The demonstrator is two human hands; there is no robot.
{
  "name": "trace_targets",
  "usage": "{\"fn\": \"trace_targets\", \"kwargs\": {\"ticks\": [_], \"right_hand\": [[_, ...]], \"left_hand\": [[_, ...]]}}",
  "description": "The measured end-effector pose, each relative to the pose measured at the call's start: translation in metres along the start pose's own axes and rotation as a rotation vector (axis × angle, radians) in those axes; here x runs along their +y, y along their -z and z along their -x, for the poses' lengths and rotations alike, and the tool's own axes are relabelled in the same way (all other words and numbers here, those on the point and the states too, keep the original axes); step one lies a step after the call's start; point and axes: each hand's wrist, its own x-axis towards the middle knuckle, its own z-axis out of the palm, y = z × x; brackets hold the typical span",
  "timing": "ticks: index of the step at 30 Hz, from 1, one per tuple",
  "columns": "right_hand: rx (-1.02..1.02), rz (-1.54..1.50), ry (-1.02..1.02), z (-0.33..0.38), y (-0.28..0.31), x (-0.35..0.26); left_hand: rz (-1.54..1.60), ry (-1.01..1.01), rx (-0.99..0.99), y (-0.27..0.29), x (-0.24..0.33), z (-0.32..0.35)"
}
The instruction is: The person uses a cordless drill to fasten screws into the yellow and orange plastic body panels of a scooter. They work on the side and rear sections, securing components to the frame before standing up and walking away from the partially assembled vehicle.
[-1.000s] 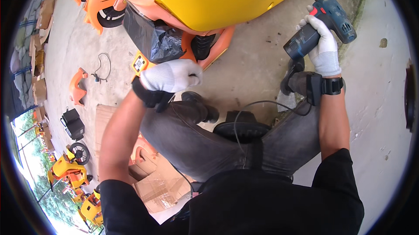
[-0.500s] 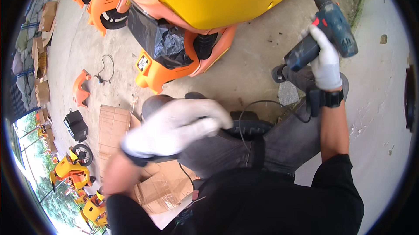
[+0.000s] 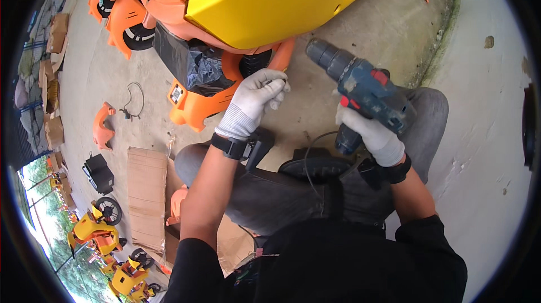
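Note:
My right hand [image 3: 372,131] is wrapped round the grip of a blue-and-black cordless drill [image 3: 375,92], whose chuck points up and left toward the scooter. In a white glove, my left hand [image 3: 253,100] is closed in a pinch in front of the scooter's orange lower body [image 3: 194,110]. A small dark thing shows at its fingertips, too small to name. Above both hands stands the scooter with its large yellow panel [image 3: 265,7]. Crumpled black plastic film [image 3: 205,69] covers part of it, beside a black ribbed part [image 3: 253,64].
Cardboard [image 3: 145,190] lies left of my legs. Farther left on the concrete are a curved orange part [image 3: 102,125], a cable [image 3: 135,100] and a black box [image 3: 98,173]. Yellow scooters [image 3: 93,227] stand at lower left. A pale wall [image 3: 479,151] runs along the right.
My left hand has moved up and forward, and its fingers now pinch together. The right hand has brought the drill down and left, nearer the left hand. My view has shifted slightly.

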Motion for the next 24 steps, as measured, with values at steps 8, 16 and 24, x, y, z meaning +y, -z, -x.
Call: {"fn": "trace_targets", "kwargs": {"ticks": [8, 16, 24], "right_hand": [[-0.064, 0.250, 0.080, 0.011, -0.013, 0.022], [-0.041, 0.190, 0.092, 0.008, -0.014, 0.045], [0.141, 0.136, -0.331, -0.036, 0.011, 0.081]], "left_hand": [[0.215, -0.011, -0.063, 0.042, -0.013, -0.019], [0.147, -0.023, -0.154, 0.038, -0.011, -0.025], [0.258, -0.042, -0.007, 0.031, -0.015, -0.039]]}}
